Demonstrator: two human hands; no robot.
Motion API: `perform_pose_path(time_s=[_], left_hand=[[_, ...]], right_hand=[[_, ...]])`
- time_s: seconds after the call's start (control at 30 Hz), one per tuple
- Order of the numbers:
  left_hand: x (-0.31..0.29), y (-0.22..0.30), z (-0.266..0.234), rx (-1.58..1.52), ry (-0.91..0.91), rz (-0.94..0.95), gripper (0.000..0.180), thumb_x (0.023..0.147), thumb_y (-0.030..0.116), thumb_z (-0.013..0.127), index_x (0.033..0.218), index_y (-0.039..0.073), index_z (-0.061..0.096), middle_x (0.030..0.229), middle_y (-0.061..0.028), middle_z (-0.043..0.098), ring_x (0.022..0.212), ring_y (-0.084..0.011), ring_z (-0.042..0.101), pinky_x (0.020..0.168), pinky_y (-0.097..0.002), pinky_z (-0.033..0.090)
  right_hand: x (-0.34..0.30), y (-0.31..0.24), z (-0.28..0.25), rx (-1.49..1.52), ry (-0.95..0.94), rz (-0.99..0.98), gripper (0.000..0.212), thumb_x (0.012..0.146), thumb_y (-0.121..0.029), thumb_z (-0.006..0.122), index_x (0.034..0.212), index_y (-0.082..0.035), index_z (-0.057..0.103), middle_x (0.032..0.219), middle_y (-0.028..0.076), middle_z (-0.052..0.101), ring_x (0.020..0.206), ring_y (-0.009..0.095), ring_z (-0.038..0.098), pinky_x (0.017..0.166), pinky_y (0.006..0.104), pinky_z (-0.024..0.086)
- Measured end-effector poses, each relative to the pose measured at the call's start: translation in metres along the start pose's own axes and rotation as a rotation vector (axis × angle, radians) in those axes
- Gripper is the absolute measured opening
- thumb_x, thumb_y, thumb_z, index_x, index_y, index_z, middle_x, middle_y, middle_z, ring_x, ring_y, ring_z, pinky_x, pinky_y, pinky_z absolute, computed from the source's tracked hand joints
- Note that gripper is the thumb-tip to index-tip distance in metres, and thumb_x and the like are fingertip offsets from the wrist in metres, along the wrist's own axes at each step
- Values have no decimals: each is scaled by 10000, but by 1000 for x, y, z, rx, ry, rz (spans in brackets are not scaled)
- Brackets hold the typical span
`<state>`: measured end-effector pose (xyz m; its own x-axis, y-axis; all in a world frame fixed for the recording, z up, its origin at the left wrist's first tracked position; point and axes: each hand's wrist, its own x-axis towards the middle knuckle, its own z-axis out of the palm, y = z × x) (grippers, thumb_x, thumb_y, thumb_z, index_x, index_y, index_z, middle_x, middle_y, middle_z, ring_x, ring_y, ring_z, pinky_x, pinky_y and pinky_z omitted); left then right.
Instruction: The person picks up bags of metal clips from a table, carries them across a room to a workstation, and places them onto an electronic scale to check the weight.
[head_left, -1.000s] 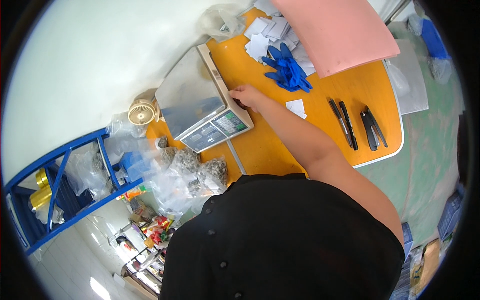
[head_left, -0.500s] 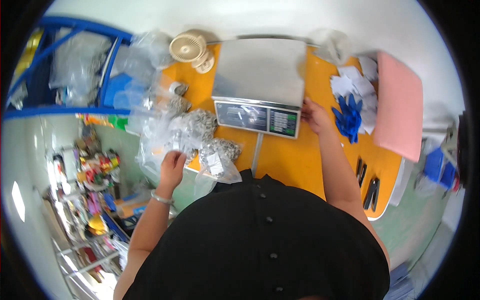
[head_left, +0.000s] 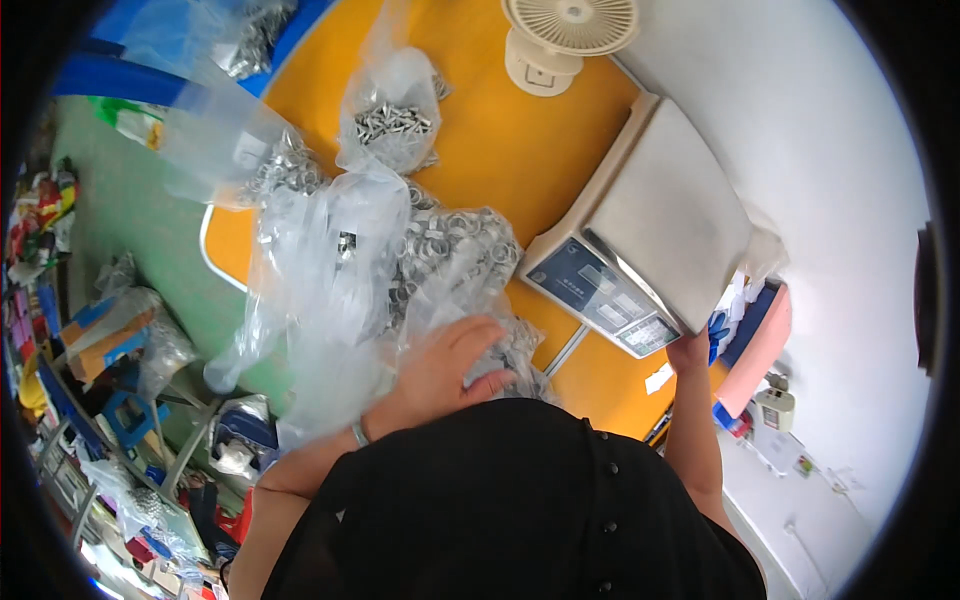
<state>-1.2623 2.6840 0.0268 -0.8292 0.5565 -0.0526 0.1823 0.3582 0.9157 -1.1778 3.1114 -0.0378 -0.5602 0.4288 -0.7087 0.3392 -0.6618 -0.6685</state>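
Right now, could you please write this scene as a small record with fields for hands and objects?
Left hand: over a clear plastic bag, thumb and fingers apart; contact unclear
Right hand: at front corner of digital scale; grip hidden
Surface: orange table
Left of scale: bagged metal rings and metal fasteners
Upper edge: beige desk fan

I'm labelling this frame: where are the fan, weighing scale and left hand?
Fan (head_left: 572, 35), head view: round grille.
Weighing scale (head_left: 655, 215), head view: metal plate.
Left hand (head_left: 438, 372), head view: back of hand.
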Motion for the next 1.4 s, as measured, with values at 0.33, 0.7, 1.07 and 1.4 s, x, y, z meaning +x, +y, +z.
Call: perform_pose_path(time_s=[0.33,0.7,1.07,1.4], left_hand=[[13,-65,-16,-849,-189,-191,360,713,43,605,1059,68,505,1047,-85,494,726,-123,482,614,-223,408],[19,-81,-11,-1031,-283,-193,329,761,-77,493,1061,56,502,986,-102,519,960,-164,500,813,-238,399],[34,-38,-22,-1068,-232,-564,237,840,59,416,1061,8,486,1056,-104,501,936,-151,503,753,-238,413],[155,-32,61,-603,163,-573,472,864,378,374,1144,0,412,1116,-95,473,1025,-201,440,882,-330,339]], right_hand=[[-2,7,7,3,112,99,372,804,-291,450,1083,-48,490,1099,80,515,1034,234,455,909,352,336],[-1,6,-10,-22,192,81,392,774,-292,512,1085,-55,486,1104,67,510,1035,226,454,917,367,328],[2,17,-24,91,54,40,409,780,-289,504,1111,-51,471,1128,84,495,1048,249,446,920,365,336],[7,26,-44,82,-210,57,379,839,-268,388,1149,-53,429,1173,69,457,1084,223,411,927,357,299]])
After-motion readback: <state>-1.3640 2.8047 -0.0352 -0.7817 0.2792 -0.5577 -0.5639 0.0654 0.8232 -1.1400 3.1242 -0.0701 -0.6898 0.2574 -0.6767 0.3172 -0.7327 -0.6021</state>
